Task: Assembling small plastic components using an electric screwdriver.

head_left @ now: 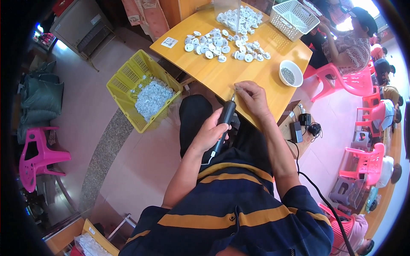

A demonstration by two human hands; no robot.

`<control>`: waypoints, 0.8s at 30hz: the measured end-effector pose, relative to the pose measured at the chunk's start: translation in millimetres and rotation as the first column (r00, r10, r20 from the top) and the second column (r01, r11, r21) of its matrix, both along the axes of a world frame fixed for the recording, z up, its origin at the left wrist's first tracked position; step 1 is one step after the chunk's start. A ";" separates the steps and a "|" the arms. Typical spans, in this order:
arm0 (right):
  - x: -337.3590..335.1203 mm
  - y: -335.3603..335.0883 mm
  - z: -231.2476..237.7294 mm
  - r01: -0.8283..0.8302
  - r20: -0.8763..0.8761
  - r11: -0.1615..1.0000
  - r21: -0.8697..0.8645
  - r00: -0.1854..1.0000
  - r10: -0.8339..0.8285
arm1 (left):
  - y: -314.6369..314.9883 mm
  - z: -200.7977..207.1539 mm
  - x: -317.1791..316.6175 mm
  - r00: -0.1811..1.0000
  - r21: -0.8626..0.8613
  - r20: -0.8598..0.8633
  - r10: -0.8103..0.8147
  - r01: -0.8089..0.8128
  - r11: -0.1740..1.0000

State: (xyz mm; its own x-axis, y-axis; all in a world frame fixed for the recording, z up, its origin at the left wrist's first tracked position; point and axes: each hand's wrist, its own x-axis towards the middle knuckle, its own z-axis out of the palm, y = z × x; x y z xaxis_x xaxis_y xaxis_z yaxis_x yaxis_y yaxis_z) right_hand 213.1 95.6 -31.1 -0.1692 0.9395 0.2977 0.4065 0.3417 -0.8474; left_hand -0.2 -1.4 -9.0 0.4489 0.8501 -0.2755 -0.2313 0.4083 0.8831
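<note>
My left hand (211, 132) is wrapped round a black electric screwdriver (225, 121), which slants up and away over my lap with a cable at its lower end. At its metal tip, by the table's near edge, the thumb and fingers of my right hand (253, 97) are pinched together. Whatever they hold there is too small to make out. Beyond them, several small white round plastic parts (217, 44) lie in loose heaps on the yellow wooden table (203, 77). To the right stands a white bowl (296, 69) with small grey metal pieces in it.
A yellow crate (121, 73) of white parts stands on the floor at the left. On the table's far right sits a white plastic basket (284, 19). Black power adapters (297, 132) and cables lie right of my arm. Another person (348, 47) sits beyond the table.
</note>
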 end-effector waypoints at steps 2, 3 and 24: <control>-0.6 -0.9 0.5 0.001 0.001 1.000 -0.003 1.000 -0.001 | -0.5 -1.0 0.1 1.000 -0.002 -0.001 0.000 0.000 1.000; -1.4 -0.9 1.6 0.006 0.007 1.000 0.015 1.000 -0.006 | -0.5 -1.3 -0.1 1.000 -0.004 -0.001 -0.001 0.001 1.000; -21.4 21.5 0.5 0.177 0.049 0.973 0.149 0.981 -0.186 | 6.0 -2.0 -17.1 0.933 -0.211 0.320 0.166 -0.101 0.972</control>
